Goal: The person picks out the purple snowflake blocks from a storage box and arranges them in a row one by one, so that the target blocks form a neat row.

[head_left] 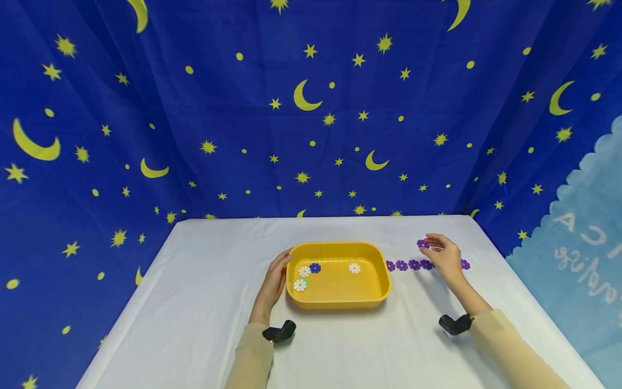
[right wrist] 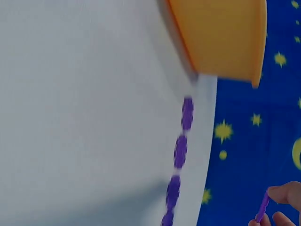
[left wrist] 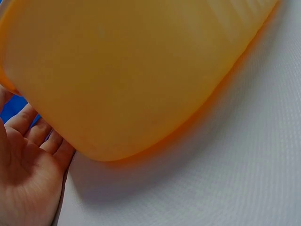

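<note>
A yellow plastic tub [head_left: 340,304] stands on the white-covered table. My left hand [head_left: 272,283] rests against its left end; in the left wrist view the fingers [left wrist: 35,134] lie along the wall, their tips partly hidden. Off the table to the right of the tub, my right hand [head_left: 444,256] pinches a purple snowflake disc [head_left: 423,244] between thumb and fingers. In the right wrist view this disc [right wrist: 263,205] appears edge-on. Below that hand runs a row of purple snowflake discs [head_left: 401,265], partly hidden by the hand.
Inside the tub lie white snowflake discs [head_left: 355,268], a blue one [head_left: 315,268], and a white one over a green one [head_left: 300,284]. A blue curtain [head_left: 262,129] with yellow moons and stars surrounds the table. A light-blue cloth [head_left: 583,216] hangs at the right.
</note>
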